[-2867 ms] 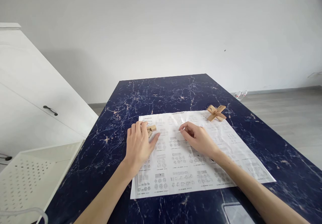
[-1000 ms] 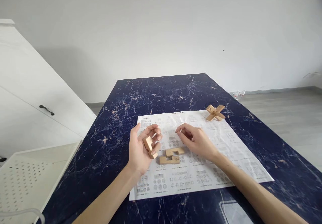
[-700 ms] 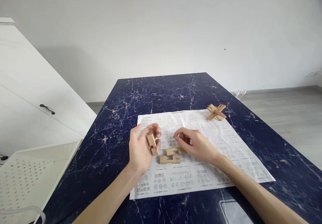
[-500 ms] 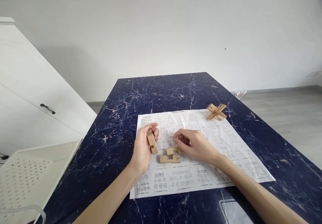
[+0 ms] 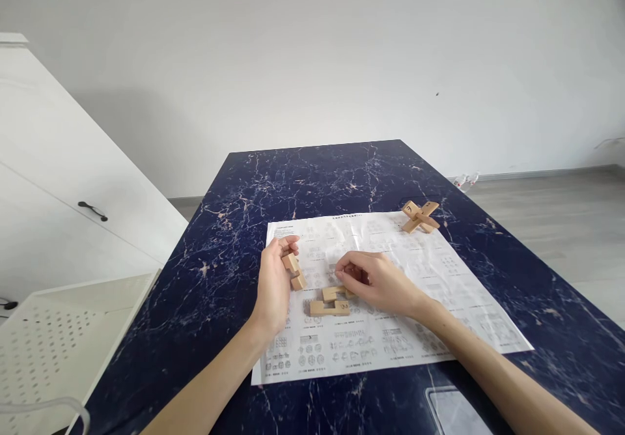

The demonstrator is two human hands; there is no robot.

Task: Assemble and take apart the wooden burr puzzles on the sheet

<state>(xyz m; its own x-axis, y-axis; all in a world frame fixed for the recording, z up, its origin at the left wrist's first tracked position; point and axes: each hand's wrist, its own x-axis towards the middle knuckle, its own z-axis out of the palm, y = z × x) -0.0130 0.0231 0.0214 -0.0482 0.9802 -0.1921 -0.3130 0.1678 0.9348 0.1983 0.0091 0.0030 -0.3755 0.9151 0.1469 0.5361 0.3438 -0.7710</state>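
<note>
My left hand (image 5: 275, 284) is closed around a notched wooden puzzle piece (image 5: 294, 273), tilted, its notch showing on one long side. My right hand (image 5: 378, 280) rests over the printed sheet with fingers curled and thumb pressed toward the index finger; what is between them, if anything, is hidden. Two more notched pieces lie between the hands: a front wooden piece (image 5: 331, 308) with a dark mark on its right end, and a rear wooden piece (image 5: 334, 293) partly covered by my right hand. Beneath everything is the white instruction sheet (image 5: 459, 321) with small diagrams.
At the sheet's far right corner stands an interlocked cross of wooden pieces (image 5: 420, 217) with dark marks. A flat clear-edged object (image 5: 456, 412) lies at the near edge of the dark marbled table (image 5: 312, 178). A white cabinet (image 5: 63, 161) and perforated white shelf (image 5: 53, 344) flank the left side.
My left hand first covered pieces at the sheet's left, then turned palm up with one piece, and now has turned sideways, rotating it. Two pieces now lie nearer. My right hand moved slightly left and nearer.
</note>
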